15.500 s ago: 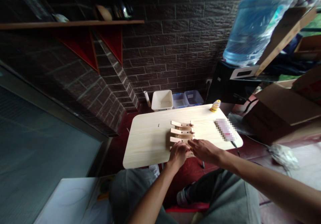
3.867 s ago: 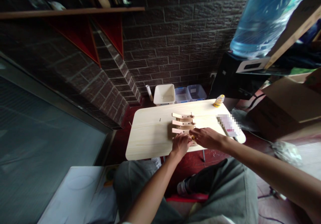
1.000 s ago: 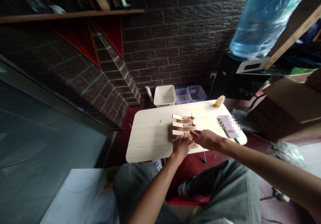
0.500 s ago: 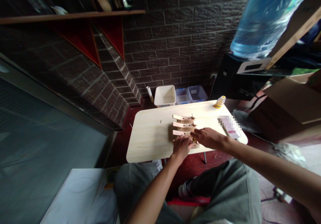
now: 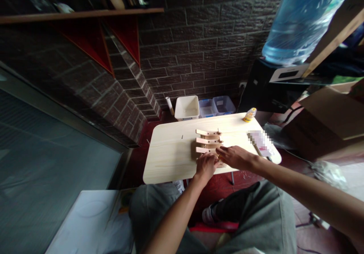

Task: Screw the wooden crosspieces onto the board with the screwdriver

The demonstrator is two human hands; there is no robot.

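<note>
A small wooden frame [image 5: 207,141] with several bent slats lies on the pale wooden table [image 5: 167,159]. The slats have dark holes or screw heads, and thin pins stand up near their right ends. My left hand [image 5: 206,165] is closed on the near end of this frame, hiding most of its nearest slat. Close against it, my right hand [image 5: 235,156] has its fingers pinched together over the frame's near right corner. Something small and yellow shows at the right fingertips, too little of it visible to name. A short dark pin [image 5: 182,137] lies left of the frame.
A clear bottle with yellow parts [image 5: 250,115] stands at the back right, with a blurred flat packet [image 5: 263,144] nearer me. Beyond the table are a white bin [image 5: 187,108] and blue-grey bins [image 5: 223,106]. A water dispenser [image 5: 267,91] and cardboard box [image 5: 327,121] are at right.
Both hands stay at the same end of the frame; the right hand's fingers have shifted only slightly. The view has tilted a little. Nothing has been let go.
</note>
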